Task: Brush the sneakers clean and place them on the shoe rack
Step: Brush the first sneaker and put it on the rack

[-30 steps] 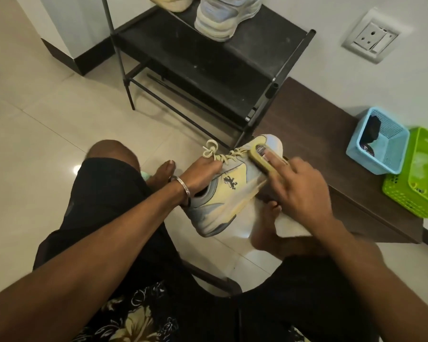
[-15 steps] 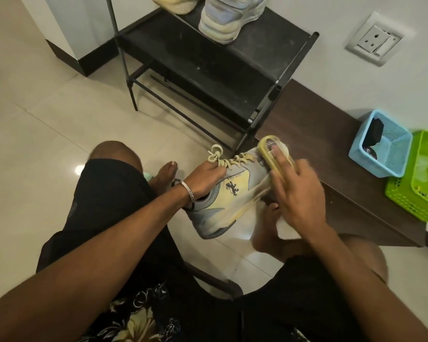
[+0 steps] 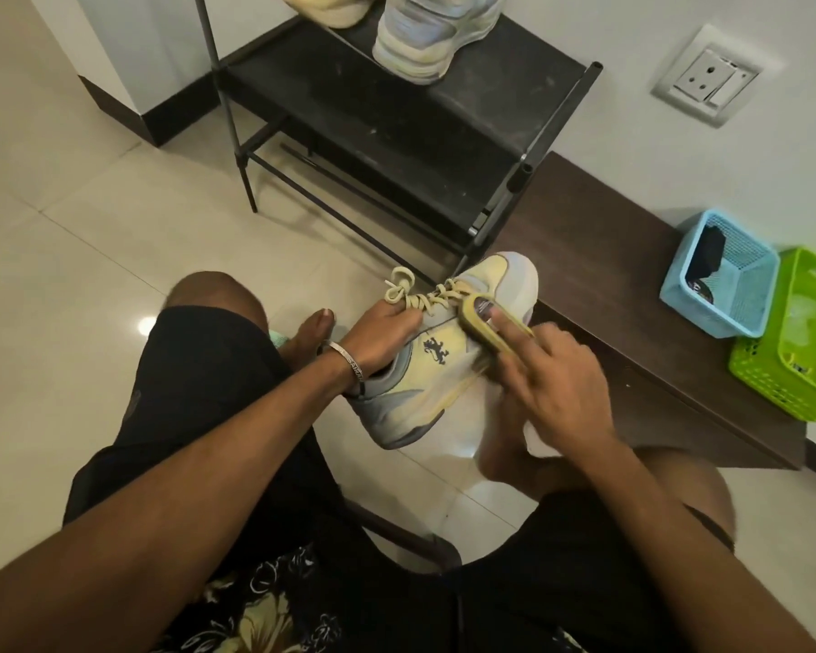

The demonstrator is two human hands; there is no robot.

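- Pale-yellow and grey, the sneaker (image 3: 436, 360) sat tilted between a seated person's knees, above the tiled floor (image 3: 90, 238).
- The left hand (image 3: 380, 337) gripped its collar by the laces; the right hand (image 3: 545, 369) clasped a yellow brush (image 3: 488, 325) against the upper.
- Brushing was evidently under way; next, the black shoe rack (image 3: 396, 120), just ahead and already bearing a sneaker, awaited this one.
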